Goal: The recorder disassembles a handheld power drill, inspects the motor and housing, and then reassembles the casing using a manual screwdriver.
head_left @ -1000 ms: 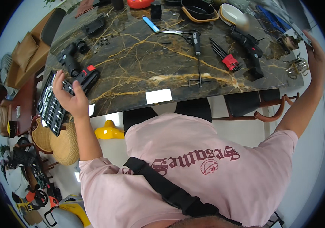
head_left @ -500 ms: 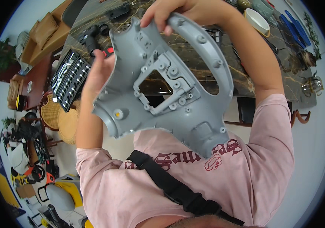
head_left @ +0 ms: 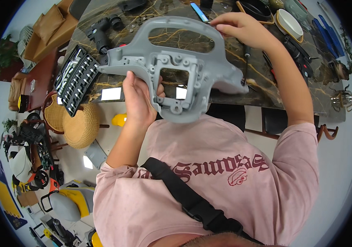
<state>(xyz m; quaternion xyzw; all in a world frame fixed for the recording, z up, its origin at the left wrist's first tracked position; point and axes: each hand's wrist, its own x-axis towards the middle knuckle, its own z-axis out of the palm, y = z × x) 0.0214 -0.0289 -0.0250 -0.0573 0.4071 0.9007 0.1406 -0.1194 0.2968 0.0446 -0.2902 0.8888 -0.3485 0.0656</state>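
A grey plastic housing [head_left: 171, 111] with a looped handle and a square opening is held up above the near edge of the stone-topped table. My left hand [head_left: 141, 101] grips its lower left side, thumb in front and fingers reaching through toward the opening. Level with the handle's upper right corner is my right hand [head_left: 246, 31], its fingers bent and drawn together. Whether those fingertips touch the housing or pinch something small is hard to see. A screwdriver [head_left: 247, 55] lies below the right hand, partly behind the housing.
On the dark marbled table [head_left: 266, 88], a socket set [head_left: 75, 80] overhangs the left edge beside a black cordless drill [head_left: 98, 39]. Another power tool [head_left: 297, 55] lies to the right. A white dish [head_left: 290, 24], a black pan [head_left: 258, 9] and a glass teapot [head_left: 342, 99] stand rightward. A woven stool [head_left: 80, 127] is below left.
The housing has turned, so its handle now points away, and it sits a little higher. My left hand has moved right onto its lower side. My right hand has shifted right, off the handle's earlier grip.
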